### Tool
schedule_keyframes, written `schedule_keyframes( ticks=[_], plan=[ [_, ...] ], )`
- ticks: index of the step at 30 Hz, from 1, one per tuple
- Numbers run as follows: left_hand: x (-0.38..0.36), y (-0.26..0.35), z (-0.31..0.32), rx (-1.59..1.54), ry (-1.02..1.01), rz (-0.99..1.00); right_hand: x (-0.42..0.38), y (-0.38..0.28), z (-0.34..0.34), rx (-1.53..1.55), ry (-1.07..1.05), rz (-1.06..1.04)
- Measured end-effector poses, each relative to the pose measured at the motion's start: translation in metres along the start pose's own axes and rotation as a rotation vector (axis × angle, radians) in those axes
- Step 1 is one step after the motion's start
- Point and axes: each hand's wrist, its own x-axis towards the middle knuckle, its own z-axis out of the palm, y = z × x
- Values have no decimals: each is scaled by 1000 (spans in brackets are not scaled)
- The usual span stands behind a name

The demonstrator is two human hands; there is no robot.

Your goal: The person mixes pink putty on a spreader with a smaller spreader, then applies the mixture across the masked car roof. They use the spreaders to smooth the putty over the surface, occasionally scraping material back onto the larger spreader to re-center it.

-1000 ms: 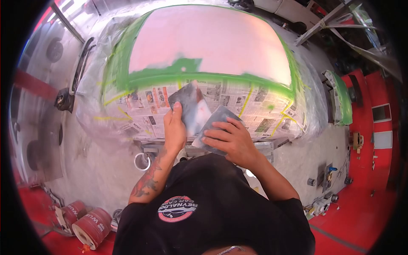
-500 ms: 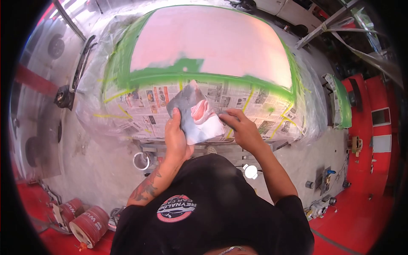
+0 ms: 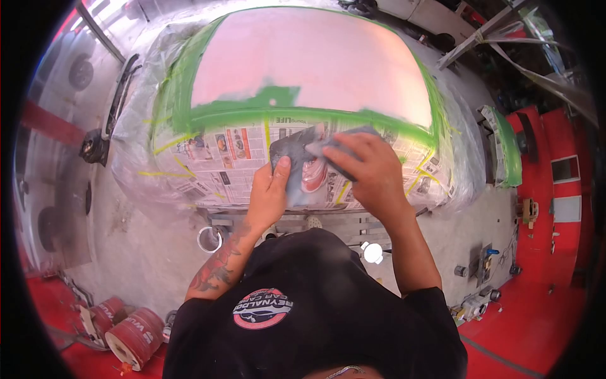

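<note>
My left hand (image 3: 270,194) grips the near left edge of a flat grey mixing board (image 3: 289,144), thumb on top. A swirl of pink filler putty (image 3: 314,175) lies on the board. My right hand (image 3: 377,169) is closed round a dark grey flat spreader (image 3: 341,162), whose edge overlaps the board's right side, just above the putty. Some pale putty shows on the spreader near my fingertips. Beyond both hands is a car panel (image 3: 309,57) with a pinkish-white surface and green edges.
Newspaper masking (image 3: 237,161) with yellow tape covers the car's near side, plastic sheeting (image 3: 136,148) around it. Red drums (image 3: 134,335) stand at lower left. A white-rimmed container (image 3: 210,240) and a white round object (image 3: 372,252) are below. Red flooring (image 3: 536,316) lies at right.
My right hand has moved up and over the board, bringing the spreader across it. The board has shifted slightly right and tilted, and the putty now looks smeared.
</note>
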Motion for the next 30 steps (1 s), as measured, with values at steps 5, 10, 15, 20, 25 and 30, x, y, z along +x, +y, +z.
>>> schedule_keyframes(
  ticks=[5,10,15,20,25,30],
  plan=[
    [10,-20,-2,-69,167,-43,-26,-24,21,220,-189,-243],
    [22,-7,-11,-941,410,-203,-41,-26,9,290,-184,-193],
    [7,3,3,-1155,246,-539,-24,-39,11,857,231,-170],
    [-11,3,7,-1114,188,-390,-40,17,61,538,-89,54],
    [-9,-10,16,-905,224,-68,-16,-10,25,336,133,131],
    [-10,-27,19,-557,208,-31,-23,-38,26,319,-118,-34]
  ],
)
